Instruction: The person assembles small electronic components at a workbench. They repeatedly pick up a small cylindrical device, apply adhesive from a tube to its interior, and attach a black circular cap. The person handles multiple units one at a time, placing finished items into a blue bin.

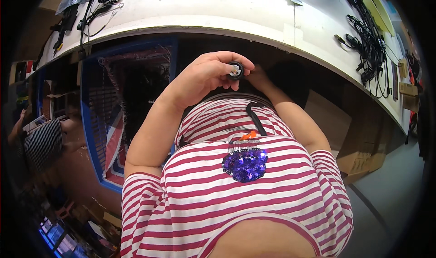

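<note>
My left hand [206,74] is closed, its thumb and fingers pinching a small round black part [237,71] with a pale, metallic-looking centre. It is held above my lap, just short of the table's front edge. Right beside that part is my right hand [258,77], in shadow; its fingers are mostly hidden, so whether it grips anything does not show. A black cable or strap [256,118] lies across my striped shirt below the hands, its upper end bent over.
The white table [245,17] spans the far side, with black cables at its left [97,8] and a cable bundle [368,40] at its right. A blue crate [86,117] holding dark items stands at left. Cardboard [359,160] leans at right. Another person's striped sleeve [43,142] shows far left.
</note>
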{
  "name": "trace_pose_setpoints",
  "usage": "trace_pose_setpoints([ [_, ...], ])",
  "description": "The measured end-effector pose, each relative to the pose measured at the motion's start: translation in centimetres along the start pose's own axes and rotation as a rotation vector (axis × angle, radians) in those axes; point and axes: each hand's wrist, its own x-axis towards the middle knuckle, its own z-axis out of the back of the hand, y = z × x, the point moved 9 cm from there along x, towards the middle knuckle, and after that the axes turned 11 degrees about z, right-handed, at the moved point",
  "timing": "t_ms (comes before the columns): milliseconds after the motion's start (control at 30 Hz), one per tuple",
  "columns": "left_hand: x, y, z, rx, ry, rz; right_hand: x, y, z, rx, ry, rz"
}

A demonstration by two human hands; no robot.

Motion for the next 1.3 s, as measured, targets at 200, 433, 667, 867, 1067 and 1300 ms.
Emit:
trace_pose_setpoints([
  [200, 0.1, 0.3, 0.2, 0.022, -0.004, 0.004, 0.1, -0.5, 0.2, -0.084, 0.017, 0.07],
  [433, 0.2, 0.4, 0.2, 0.056, -0.017, 0.01, -0.2, -1.1, 0.1, -0.037, -0.006, -0.023],
  [667, 0.5, 0.4, 0.0, 0.116, -0.073, 0.019, 0.6, -5.8, -3.2, 0.222, 0.094, -0.025],
  [867, 0.3, 0.1, -0.3, 0.079, -0.059, -0.021, 0.9, -6.3, -4.9, 0.383, 0.154, -0.044],
  [1067, 0.1, 0.2, 0.4, 0.129, -0.089, 0.006, 0.7, -9.8, -5.7, 0.355, 0.164, -0.02],
  [1300, -0.9, -1.1, 1.5, 0.02, -0.074, -0.138, -0.4, -2.8, -4.4, 0.055, 0.185, -0.085],
])
